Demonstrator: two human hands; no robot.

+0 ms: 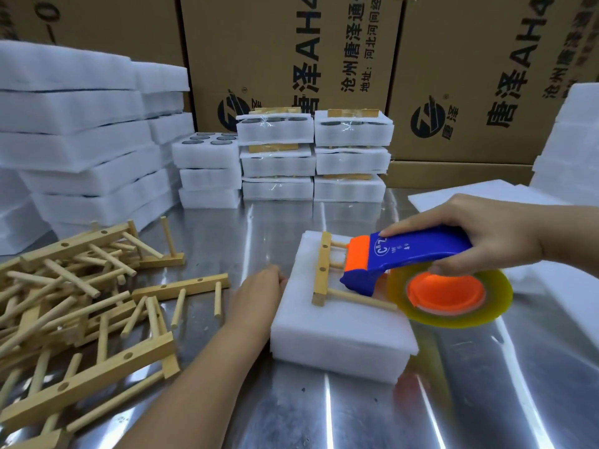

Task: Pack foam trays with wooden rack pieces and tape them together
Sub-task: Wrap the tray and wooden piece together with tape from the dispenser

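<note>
The right hand (486, 234) is wrapped around the blue-and-orange plastic tape dispenser (415, 254), thumb beneath, fingers along its top; the dispenser's nose hangs over the white foam tray stack (340, 338) mid-table, its yellowish tape roll (500, 286) off the stack's right edge. The left hand (256, 296) touches the stack's left side; its fingertips are tucked out of sight, so I cannot tell whether it grips or only presses. On the foam lies a pale wooden rack piece (322, 267) – its bar running near to far, its dowels pointing right, the middle ones partly hidden behind the dispenser. A loose heap of wooden rack pieces (74, 286) lies left, cut off by the frame; taped foam packs (314, 157) stand behind.
</note>
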